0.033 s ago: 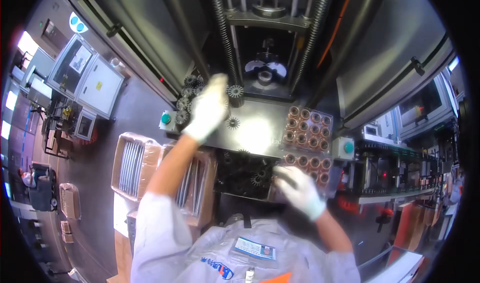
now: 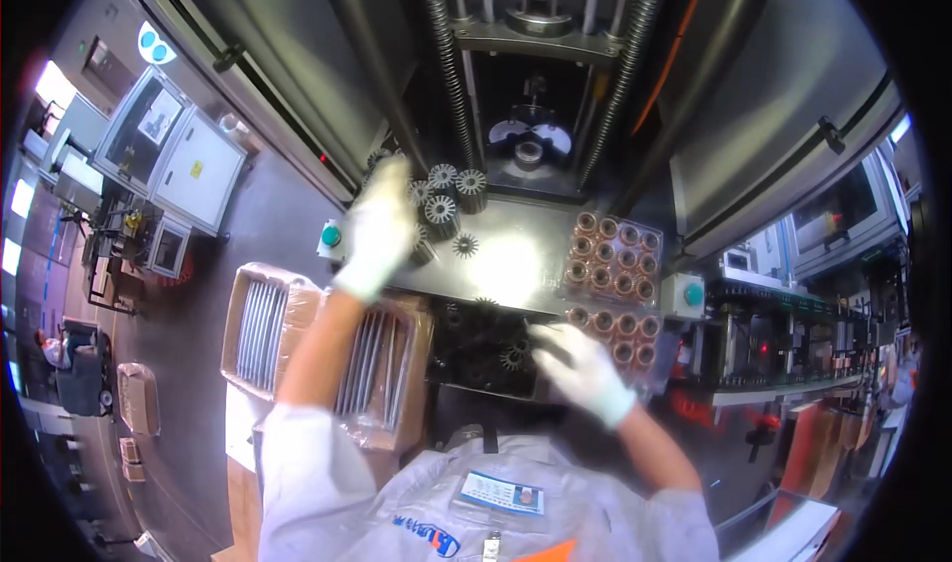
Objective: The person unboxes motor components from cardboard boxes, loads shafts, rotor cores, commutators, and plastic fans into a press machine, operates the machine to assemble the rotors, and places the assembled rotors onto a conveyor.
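My left hand (image 2: 385, 227), in a white glove, is over the left side of a group of toothed dark metal cores (image 2: 440, 208) stacked on the metal plate; motion smears its fingers. My right hand (image 2: 583, 369), gloved too, is over the right part of a black bin (image 2: 466, 369) holding more toothed pieces. Its fingers are bent together, and whatever they hold is too small or hidden to name. One single toothed disc (image 2: 464, 245) lies on the plate, right of the stacks.
Two clear trays of copper-coloured ring parts, an upper tray (image 2: 613, 254) and a lower tray (image 2: 623, 339), sit at the right. A press (image 2: 535, 41) stands behind the plate. At left is a carton of metal rods (image 2: 372, 374). Green buttons (image 2: 331, 236) flank the plate.
My left hand has shifted left and slightly toward me, uncovering more of the stacked cores. My right hand has moved a little left over the black bin.
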The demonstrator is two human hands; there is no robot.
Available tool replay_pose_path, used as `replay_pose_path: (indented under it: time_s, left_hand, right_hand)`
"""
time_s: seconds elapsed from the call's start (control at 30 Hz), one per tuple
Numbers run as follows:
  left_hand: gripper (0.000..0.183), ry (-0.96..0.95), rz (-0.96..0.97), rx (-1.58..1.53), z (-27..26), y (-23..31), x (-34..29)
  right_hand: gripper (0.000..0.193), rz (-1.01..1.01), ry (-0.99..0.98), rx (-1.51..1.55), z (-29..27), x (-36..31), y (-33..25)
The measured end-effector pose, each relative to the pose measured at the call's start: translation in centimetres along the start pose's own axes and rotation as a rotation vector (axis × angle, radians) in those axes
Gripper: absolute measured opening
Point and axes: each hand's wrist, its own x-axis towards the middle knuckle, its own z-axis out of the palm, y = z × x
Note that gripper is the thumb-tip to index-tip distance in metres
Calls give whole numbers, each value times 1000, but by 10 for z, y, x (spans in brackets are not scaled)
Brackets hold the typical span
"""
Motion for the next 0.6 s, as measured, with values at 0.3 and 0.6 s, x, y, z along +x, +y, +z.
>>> replay_pose_path:
  time_s: [0.3, 0.6]
  left_hand:
    - [63, -206, 37, 377, -31, -178, -115]
    - [39, -128, 264, 78, -4, -82, -78]
  right_hand:
    - [29, -225, 38, -399, 132, 179, 49]
    - [34, 182, 51, 960, 88, 150, 13]
